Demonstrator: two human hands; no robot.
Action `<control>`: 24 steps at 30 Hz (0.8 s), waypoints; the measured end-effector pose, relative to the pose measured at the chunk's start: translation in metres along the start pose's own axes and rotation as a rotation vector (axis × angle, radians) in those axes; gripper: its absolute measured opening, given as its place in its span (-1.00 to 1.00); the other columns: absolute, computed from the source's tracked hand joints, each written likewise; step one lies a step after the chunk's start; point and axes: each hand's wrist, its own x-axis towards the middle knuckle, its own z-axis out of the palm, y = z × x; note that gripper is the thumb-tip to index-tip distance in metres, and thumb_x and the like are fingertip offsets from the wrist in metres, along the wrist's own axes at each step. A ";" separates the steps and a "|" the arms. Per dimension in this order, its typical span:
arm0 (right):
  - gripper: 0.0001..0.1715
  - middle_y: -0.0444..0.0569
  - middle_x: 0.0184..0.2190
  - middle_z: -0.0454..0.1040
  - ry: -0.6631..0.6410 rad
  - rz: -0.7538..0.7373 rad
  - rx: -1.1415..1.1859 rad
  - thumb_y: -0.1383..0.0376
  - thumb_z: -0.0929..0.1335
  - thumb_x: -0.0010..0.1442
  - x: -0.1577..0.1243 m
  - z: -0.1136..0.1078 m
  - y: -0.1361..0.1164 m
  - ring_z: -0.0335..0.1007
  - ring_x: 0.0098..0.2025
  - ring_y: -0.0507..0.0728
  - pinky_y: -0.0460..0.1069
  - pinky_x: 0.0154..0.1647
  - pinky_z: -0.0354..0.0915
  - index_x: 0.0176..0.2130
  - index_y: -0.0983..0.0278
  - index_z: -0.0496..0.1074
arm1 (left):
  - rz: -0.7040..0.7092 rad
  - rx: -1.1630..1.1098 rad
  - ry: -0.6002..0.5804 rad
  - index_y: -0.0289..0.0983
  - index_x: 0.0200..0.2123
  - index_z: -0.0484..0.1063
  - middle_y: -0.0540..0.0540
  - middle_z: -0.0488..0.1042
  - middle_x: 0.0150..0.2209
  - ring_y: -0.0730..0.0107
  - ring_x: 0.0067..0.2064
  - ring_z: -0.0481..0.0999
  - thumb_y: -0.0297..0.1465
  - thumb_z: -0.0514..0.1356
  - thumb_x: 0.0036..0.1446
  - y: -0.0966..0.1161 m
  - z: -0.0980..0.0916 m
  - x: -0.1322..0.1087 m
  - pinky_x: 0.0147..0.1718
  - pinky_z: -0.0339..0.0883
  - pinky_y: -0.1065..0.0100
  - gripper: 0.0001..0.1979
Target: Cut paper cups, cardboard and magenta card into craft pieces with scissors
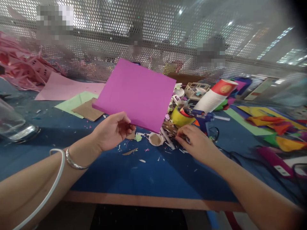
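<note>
A flat purple sheet [139, 94] is raised and tilted above the blue table, its near edge folded or thick. My left hand [118, 129] is closed at that near edge, fingers curled on the sheet. To the right, my right hand [194, 140] has thumb and fingers pressed together over small scraps; what it holds, if anything, is hidden. Just beyond it stand a yellow roll [181, 117] and a blue glue gun [203, 118]. A small white round piece with a brown centre [156, 139] lies between my hands.
Stacked paper cups [214, 95] lean behind the glue gun. A glass jar [15, 123] is at the left, near pink paper [69, 88]. Coloured felt [275, 123], black cables and a purple power strip [275, 161] lie right. A perforated metal screen [96, 41] rises behind.
</note>
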 end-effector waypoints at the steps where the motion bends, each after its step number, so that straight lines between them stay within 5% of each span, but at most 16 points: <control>1: -0.83 0.06 -0.25 0.46 0.005 0.020 0.035 0.27 0.29 0.32 -0.001 -0.003 -0.001 0.42 -0.16 0.21 0.11 -0.11 0.35 -0.29 0.27 0.41 | 0.004 -0.006 0.014 -0.33 -0.64 0.34 -0.04 0.34 -0.60 0.46 -0.50 0.42 -0.60 0.17 -0.11 0.002 -0.002 0.001 -0.56 0.30 0.49 -0.85; 6: -0.72 -0.07 -0.39 0.47 -0.019 0.203 0.205 0.09 0.28 0.36 0.000 -0.020 -0.011 0.36 -0.45 0.07 -0.05 -0.48 0.24 -0.24 0.24 0.39 | 0.037 -0.016 0.097 -0.32 -0.59 0.37 -0.01 0.35 -0.60 0.50 -0.54 0.40 -0.59 0.21 -0.04 0.010 -0.006 0.007 -0.58 0.31 0.50 -0.85; 14: -0.74 -0.08 -0.39 0.51 -0.016 0.178 0.622 0.08 0.28 0.38 0.010 -0.020 -0.037 0.44 -0.43 0.05 -0.08 -0.46 0.37 -0.19 0.22 0.34 | 0.089 0.109 0.122 -0.34 -0.51 0.43 -0.05 0.45 -0.60 0.54 -0.58 0.40 -0.48 0.26 0.07 0.004 -0.009 0.013 -0.60 0.31 0.56 -0.87; 19: -0.84 -0.18 -0.54 0.38 0.082 0.112 0.509 0.17 0.30 0.34 0.009 -0.007 -0.045 0.30 -0.58 0.00 -0.11 -0.59 0.25 -0.20 0.22 0.34 | 0.162 0.170 0.067 -0.35 -0.48 0.48 -0.05 0.48 -0.58 0.53 -0.58 0.42 -0.43 0.30 0.06 0.000 -0.014 0.014 -0.58 0.32 0.53 -0.88; 24: -0.69 -0.12 -0.40 0.52 0.118 0.098 0.458 0.23 0.36 0.28 0.005 0.005 -0.048 0.51 -0.45 0.04 -0.11 -0.44 0.40 0.01 0.22 0.33 | 0.211 0.221 0.084 -0.36 -0.49 0.51 -0.04 0.47 -0.60 0.49 -0.54 0.46 -0.44 0.30 0.06 -0.003 -0.015 0.016 -0.59 0.32 0.52 -0.87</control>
